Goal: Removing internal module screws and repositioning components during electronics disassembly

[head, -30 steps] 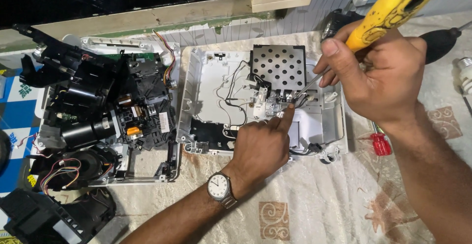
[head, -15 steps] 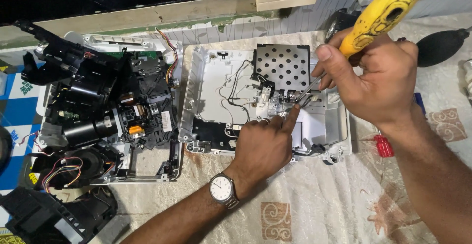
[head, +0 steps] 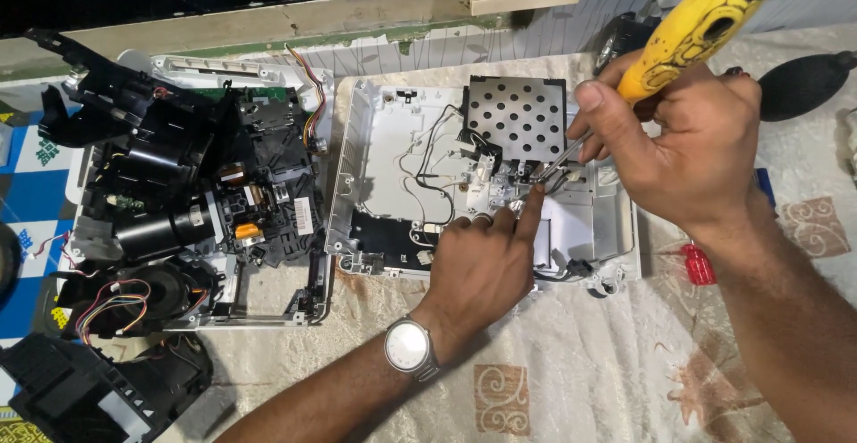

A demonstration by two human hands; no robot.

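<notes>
The right hand is closed around the yellow handle of a screwdriver, fingers wrapped tight and thumb laid along it; the thin metal shaft slants down and to the left from under the thumb, its tip meeting a small white bracket. The left hand, a round-faced wristwatch on its wrist, holds nothing: the fingers are mostly curled, with the forefinger stretched out and its tip pressed beside the screwdriver tip on that bracket.

Both hands work inside an opened white plastic housing, which lies flat under them on a pale patterned cloth. Just above the left forefinger sits a grey metal plate with round holes, and thin black wires loop across the shell to the left of it.

Further left of the left hand, touching the shell's edge, lies a dismantled black inner assembly with a cylindrical lens barrel, a fan and coloured wires. Beyond the right hand, a black rubber bulb rests on the cloth, and below its wrist a red tool handle peeks out.
</notes>
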